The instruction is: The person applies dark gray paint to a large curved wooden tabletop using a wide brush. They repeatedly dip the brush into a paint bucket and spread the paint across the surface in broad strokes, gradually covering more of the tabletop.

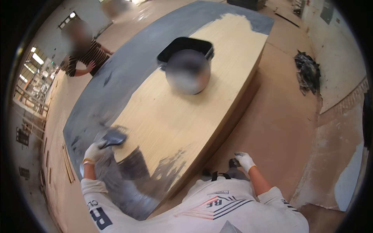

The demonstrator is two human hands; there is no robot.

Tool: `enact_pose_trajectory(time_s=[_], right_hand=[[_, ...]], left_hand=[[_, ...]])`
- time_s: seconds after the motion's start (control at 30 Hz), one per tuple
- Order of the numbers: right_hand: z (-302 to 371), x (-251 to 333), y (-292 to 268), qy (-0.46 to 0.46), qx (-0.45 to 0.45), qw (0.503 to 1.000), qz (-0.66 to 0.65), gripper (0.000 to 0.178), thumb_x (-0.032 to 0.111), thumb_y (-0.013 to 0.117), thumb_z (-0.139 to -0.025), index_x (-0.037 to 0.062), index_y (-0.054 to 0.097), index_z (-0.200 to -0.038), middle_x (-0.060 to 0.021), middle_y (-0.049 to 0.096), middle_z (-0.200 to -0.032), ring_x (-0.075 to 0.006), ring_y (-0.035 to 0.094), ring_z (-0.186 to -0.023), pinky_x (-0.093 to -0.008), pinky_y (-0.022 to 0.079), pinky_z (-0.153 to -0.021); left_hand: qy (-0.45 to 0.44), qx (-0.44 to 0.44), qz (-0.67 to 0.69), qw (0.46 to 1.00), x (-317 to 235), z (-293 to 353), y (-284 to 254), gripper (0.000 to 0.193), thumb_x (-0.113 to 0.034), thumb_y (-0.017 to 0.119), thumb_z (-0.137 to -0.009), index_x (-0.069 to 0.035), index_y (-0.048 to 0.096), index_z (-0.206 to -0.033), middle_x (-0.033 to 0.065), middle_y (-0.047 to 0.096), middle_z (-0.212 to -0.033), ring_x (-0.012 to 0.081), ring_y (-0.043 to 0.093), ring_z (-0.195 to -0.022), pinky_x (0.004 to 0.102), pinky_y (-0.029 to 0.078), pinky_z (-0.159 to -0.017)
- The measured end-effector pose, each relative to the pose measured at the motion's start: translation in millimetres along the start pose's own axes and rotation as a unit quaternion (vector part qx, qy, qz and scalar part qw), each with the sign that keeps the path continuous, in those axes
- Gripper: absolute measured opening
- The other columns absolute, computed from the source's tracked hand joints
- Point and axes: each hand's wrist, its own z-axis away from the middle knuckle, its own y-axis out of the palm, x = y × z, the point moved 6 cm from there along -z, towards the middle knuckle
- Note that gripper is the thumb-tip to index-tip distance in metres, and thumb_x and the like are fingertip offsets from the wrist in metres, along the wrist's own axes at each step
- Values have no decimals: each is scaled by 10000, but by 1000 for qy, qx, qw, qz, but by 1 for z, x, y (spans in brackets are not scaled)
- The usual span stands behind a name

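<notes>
Gripping, item one: my left hand [94, 152], white-gloved, fingers folded around the grip of a dark coating tool [114, 137]; closed in, no gap showing, finer finger placement blurred. Tool location: near left part of the desk [167, 112], over the border between grey coat and bare pale wood grain; whether it bears down, I cannot tell.

Handling note, my judgement: even pressure, face flat, each stroke overlapping the wet border; the thick dark patch [134, 165] just to the near right wants drawing out thin before it sets, and the broken streaks [171, 167] beyond it, toward the right edge, want filling.

Item two: my right hand [244, 160], white-gloved, soiled at the tips, off the desk on the near right. Fingers partly curled; whether they pinch anything, I cannot tell.

Outward: grey coat [128, 83] along the left side and across the far end; bare wood through the middle to the right edge. Far middle, on the desk: one black tub [186, 46], near side blurred. Far left, beside the desk: one co-worker [99, 58], striped top. Far right, on the floor: crumpled black plastic [307, 72].
</notes>
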Motion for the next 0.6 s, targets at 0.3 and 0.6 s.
enact_pose_trajectory(time_s=[0.3, 0.6], right_hand=[[2, -25, -17, 43, -1, 997, 71, 423, 183, 628, -1026, 32, 672, -1419, -119, 782, -1164, -189, 749, -828, -337, 596, -684], [11, 22, -24, -31, -42, 993, 107, 442, 266, 613, -991, 44, 723, -1357, -175, 752, -1306, -297, 737, -1140, -385, 563, -1010]], left_hand=[[-40, -91, 30, 995, 14, -13, 16, 445, -186, 735, -898, -36, 727, -1317, 246, 787, -1103, 264, 783, -1023, 358, 553, -916], [-212, 25, -56, 975, 135, 122, -3, 279, -148, 772, -820, -53, 808, -1080, 182, 775, -817, 303, 769, -786, 437, 561, -676]])
